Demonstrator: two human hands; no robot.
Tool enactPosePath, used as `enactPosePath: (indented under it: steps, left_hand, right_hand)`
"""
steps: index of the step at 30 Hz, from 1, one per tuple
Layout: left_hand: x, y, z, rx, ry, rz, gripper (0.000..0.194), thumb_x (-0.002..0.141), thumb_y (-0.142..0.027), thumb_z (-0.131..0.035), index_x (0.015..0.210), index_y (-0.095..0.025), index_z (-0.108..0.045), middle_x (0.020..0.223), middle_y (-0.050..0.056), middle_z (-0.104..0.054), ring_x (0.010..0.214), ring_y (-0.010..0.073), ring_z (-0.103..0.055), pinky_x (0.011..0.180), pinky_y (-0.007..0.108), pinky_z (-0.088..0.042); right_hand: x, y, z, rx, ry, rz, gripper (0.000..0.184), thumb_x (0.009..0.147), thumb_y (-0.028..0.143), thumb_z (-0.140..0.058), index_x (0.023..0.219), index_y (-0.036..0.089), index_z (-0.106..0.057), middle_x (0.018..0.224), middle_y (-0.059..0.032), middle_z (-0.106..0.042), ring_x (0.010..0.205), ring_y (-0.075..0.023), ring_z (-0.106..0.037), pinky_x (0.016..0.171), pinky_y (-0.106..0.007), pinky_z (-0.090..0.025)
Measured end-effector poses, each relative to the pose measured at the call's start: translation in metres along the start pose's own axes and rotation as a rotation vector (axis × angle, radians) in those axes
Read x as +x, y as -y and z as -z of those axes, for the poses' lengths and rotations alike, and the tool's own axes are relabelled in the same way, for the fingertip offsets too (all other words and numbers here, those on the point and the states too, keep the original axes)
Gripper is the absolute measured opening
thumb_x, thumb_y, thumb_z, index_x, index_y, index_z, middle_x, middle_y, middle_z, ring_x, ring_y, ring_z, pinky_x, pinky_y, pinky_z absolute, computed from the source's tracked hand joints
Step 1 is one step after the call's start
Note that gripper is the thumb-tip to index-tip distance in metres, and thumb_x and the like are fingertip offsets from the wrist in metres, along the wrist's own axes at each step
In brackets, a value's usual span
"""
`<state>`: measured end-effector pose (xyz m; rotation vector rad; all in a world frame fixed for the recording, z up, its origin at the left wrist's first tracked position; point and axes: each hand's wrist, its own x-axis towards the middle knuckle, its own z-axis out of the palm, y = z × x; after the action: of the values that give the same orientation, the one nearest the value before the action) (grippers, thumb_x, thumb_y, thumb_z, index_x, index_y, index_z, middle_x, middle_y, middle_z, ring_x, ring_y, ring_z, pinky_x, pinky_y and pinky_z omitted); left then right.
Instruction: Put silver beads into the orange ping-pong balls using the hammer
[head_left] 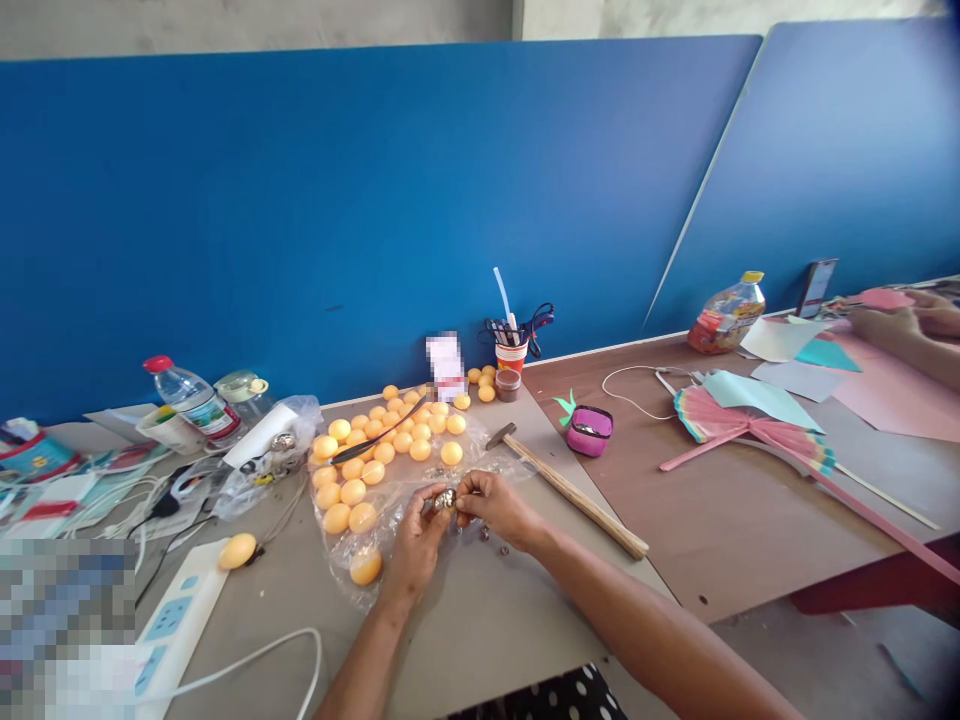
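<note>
Between the fingers of my left hand is a small shiny metallic ball, gold-silver in colour. The fingers of my right hand are pinched together at the ball's right side; whether they grip a small piece there is too fine to see. Just below, a few tiny dark bits lie on the grey table. Behind my hands, many orange balls rest on a clear plastic bag, with a dark strap across them. A wooden-handled hammer lies to the right.
A purple pouch, a pen cup and a small brown jar stand behind. Left are a power strip, cables and a red-capped bottle. Right, a pink fan lies near another person's hands.
</note>
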<state>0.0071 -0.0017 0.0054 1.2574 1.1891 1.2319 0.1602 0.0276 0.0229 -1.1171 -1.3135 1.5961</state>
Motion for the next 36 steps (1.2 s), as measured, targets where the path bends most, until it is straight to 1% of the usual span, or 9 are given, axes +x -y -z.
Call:
enactPosePath:
  steps: [9, 13, 17, 20, 22, 24, 27, 31, 36]
  left_hand:
    - [-0.004, -0.009, -0.004, 0.037, -0.044, -0.064, 0.033, 0.073, -0.037, -0.070, 0.101, -0.021, -0.064, 0.103, 0.006, -0.067, 0.092, 0.0226, -0.062, 0.084, 0.035, -0.049]
    - [-0.003, -0.005, -0.004, -0.007, -0.016, -0.021, 0.034, 0.075, -0.037, -0.069, 0.105, -0.022, -0.063, 0.098, 0.005, -0.067, 0.088, 0.0214, -0.063, 0.081, 0.035, -0.049]
    - [-0.002, -0.006, -0.006, -0.193, -0.038, 0.025, 0.034, 0.074, -0.036, -0.070, 0.106, -0.023, -0.063, 0.108, 0.005, -0.066, 0.098, 0.0235, -0.062, 0.089, 0.038, -0.048]
    - [0.000, -0.010, -0.007, -0.418, -0.013, 0.058, 0.032, 0.074, -0.033, -0.071, 0.103, -0.024, -0.062, 0.108, 0.003, -0.065, 0.103, 0.0236, -0.063, 0.096, 0.042, -0.046]
    - [0.001, -0.012, -0.006, -0.521, -0.011, 0.072, 0.032, 0.072, -0.032, -0.073, 0.100, -0.023, -0.062, 0.103, 0.002, -0.065, 0.103, 0.0235, -0.064, 0.100, 0.043, -0.043]
    - [0.002, -0.012, -0.005, -0.583, -0.010, 0.082, 0.031, 0.071, -0.031, -0.074, 0.098, -0.022, -0.062, 0.099, 0.001, -0.066, 0.102, 0.0235, -0.065, 0.101, 0.044, -0.043]
    - [0.003, -0.010, -0.004, -0.632, -0.003, 0.084, 0.031, 0.072, -0.030, -0.074, 0.098, -0.023, -0.060, 0.097, 0.000, -0.067, 0.100, 0.0223, -0.066, 0.101, 0.044, -0.043]
    - [0.004, -0.009, -0.003, -0.625, -0.045, 0.091, 0.032, 0.070, -0.028, -0.076, 0.095, -0.022, -0.058, 0.091, -0.001, -0.070, 0.096, 0.0219, -0.068, 0.097, 0.044, -0.046]
    - [0.005, -0.014, -0.003, -0.628, -0.094, 0.081, 0.028, 0.070, -0.028, -0.075, 0.093, -0.019, -0.061, 0.087, 0.001, -0.072, 0.090, 0.0221, -0.069, 0.090, 0.042, -0.051]
  right_hand:
    - [0.002, -0.006, -0.002, 0.005, -0.017, -0.006, 0.011, 0.069, 0.025, -0.061, 0.067, 0.018, -0.052, 0.052, 0.0026, -0.061, 0.051, -0.0110, -0.056, 0.051, -0.022, -0.040]
    - [0.000, -0.001, -0.002, 0.034, -0.019, -0.020, 0.016, 0.068, 0.027, -0.064, 0.068, 0.018, -0.051, 0.052, 0.0025, -0.061, 0.049, -0.0107, -0.054, 0.050, -0.022, -0.038]
    - [-0.003, 0.013, 0.006, 0.222, 0.068, 0.015, 0.028, 0.063, 0.036, -0.071, 0.069, 0.018, -0.050, 0.051, 0.0047, -0.054, 0.046, -0.0091, -0.049, 0.050, -0.022, -0.036]
    - [-0.002, 0.020, 0.022, 0.234, 0.001, 0.115, 0.030, 0.066, 0.041, -0.068, 0.072, 0.019, -0.049, 0.051, 0.0069, -0.047, 0.045, -0.0083, -0.042, 0.049, -0.023, -0.033]
    - [0.001, 0.021, 0.037, 0.070, -0.128, 0.171, 0.024, 0.074, 0.042, -0.059, 0.073, 0.020, -0.049, 0.052, 0.0058, -0.046, 0.047, -0.0099, -0.041, 0.050, -0.024, -0.032]
    - [0.006, 0.019, 0.054, -0.239, -0.357, 0.202, 0.015, 0.076, 0.033, -0.056, 0.072, 0.019, -0.051, 0.057, 0.0029, -0.050, 0.053, -0.0124, -0.045, 0.054, -0.025, -0.035]
    - [0.012, 0.014, 0.073, -0.716, -0.553, 0.190, 0.008, 0.075, 0.020, -0.054, 0.080, 0.018, -0.059, 0.086, -0.0054, -0.061, 0.077, -0.0174, -0.056, 0.073, -0.029, -0.041]
    - [0.014, 0.011, 0.084, -1.143, -0.570, -0.016, 0.026, 0.079, 0.023, -0.057, 0.103, 0.017, -0.064, 0.107, -0.0133, -0.060, 0.099, -0.0256, -0.056, 0.083, -0.034, -0.039]
    - [0.013, 0.011, 0.087, -1.304, -0.497, -0.166, 0.031, 0.081, 0.026, -0.056, 0.111, 0.019, -0.062, 0.112, -0.0145, -0.061, 0.104, -0.0278, -0.056, 0.083, -0.035, -0.040]
